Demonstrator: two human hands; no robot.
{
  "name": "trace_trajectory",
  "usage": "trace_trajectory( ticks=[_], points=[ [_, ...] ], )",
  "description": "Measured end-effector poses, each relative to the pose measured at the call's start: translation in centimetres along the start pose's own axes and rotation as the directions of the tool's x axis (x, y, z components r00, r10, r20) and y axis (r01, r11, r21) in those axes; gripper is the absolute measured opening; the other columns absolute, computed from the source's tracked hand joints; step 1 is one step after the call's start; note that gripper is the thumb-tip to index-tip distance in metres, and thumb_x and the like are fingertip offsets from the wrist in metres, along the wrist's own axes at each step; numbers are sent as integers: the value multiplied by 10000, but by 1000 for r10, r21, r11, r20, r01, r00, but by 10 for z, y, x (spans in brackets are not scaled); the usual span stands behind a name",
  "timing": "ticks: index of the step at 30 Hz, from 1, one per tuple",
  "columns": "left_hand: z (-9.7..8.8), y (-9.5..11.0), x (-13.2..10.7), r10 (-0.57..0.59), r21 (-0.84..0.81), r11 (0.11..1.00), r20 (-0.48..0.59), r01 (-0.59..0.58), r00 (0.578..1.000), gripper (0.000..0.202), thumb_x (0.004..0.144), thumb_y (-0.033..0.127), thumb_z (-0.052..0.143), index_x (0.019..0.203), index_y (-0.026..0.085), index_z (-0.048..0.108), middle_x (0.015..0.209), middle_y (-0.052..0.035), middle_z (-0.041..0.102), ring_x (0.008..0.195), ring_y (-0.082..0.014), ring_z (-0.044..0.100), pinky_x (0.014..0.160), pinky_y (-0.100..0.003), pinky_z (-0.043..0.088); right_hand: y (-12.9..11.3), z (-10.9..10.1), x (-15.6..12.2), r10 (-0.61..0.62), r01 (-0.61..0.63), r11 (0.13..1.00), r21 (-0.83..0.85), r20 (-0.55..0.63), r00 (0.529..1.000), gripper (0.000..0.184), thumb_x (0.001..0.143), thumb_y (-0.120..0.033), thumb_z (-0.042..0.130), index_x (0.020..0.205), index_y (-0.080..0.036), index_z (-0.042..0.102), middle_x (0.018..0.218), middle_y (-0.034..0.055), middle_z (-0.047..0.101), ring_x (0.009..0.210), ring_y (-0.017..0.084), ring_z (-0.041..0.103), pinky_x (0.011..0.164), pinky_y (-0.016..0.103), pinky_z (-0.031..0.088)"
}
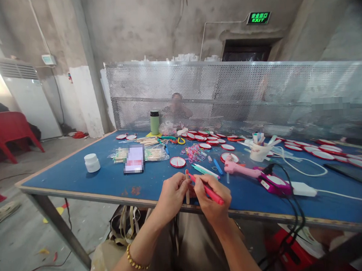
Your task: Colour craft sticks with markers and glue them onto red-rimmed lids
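Note:
Between the fingers of my left hand (173, 191) is a flat wooden craft stick (188, 198), held upright near the table's front edge. Its top end is coloured red. My right hand (213, 194) grips a red marker (212, 193), slanted so that its tip is close to the stick's red end; whether the two touch I cannot tell. Just beyond my hands lie a teal-and-white marker (205, 171) and a blue marker (218, 166). A round red-rimmed white disc (177, 162) is a little farther off.
A pink-and-purple glue gun (246, 169) with cables lies to the right, by a cup of pens (259, 151). Several red-rimmed discs (321, 154) spread behind. Left of centre are a phone (134, 159), bagged sticks (156, 153), a white jar (92, 163) and a green bottle (155, 122).

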State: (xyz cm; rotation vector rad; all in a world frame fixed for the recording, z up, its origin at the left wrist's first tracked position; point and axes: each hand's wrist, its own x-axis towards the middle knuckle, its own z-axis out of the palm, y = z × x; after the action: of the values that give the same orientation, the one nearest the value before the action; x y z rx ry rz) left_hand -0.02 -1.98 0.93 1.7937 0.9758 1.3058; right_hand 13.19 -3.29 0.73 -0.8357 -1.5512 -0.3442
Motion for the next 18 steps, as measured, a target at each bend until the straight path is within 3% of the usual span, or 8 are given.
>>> trace_trajectory(
  ticks=[10,18],
  points=[
    [0,-4,1,12,15,1000,1,-12,1000,295,919,346,476,692,168,536,638,27,541,606,-105,445,567,-209,326,-1,-1,0,1,-2,999,35,42,999,126,886,-143,566,805,-194,647,698,13,711,569,132,654,573,240,506],
    [1,-2,0,-8,-35,999,11,8,1000,297,911,358,484,685,170,526,617,33,528,575,-101,436,553,-208,325,0,-1,-1,15,-15,1000,18,11,1000,121,882,-139,573,808,-189,655,689,9,708,561,125,652,569,232,504]
  ],
)
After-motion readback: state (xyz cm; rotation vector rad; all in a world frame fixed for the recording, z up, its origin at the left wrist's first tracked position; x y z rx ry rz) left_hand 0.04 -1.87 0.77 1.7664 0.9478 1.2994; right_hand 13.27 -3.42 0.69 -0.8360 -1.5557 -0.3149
